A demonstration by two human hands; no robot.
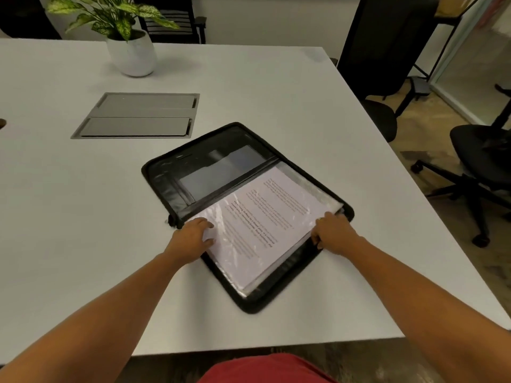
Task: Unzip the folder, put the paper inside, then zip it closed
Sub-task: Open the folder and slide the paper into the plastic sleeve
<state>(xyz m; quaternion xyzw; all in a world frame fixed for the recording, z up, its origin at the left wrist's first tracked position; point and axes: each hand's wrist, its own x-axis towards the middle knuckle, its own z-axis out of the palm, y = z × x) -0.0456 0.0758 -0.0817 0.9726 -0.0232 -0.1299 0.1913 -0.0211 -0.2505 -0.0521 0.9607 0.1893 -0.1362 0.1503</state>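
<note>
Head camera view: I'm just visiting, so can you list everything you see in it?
black zippered fabric folder: one, black, open flat on the table
white printed paper sheet: one, white, folder's right half, seemingly under clear plastic
white table: one, white, fills the view
grey recessed cable hatch: one, grey, in the table beyond the folder
green leafy plant in a white pot: one, table's far left
black office chairs: at least two, black, right of the table
red garment: one, red, bottom edge
left-hand grip: one, bare, pinching the paper's left edge
right-hand grip: one, bare, curled on the folder's right edge
</note>
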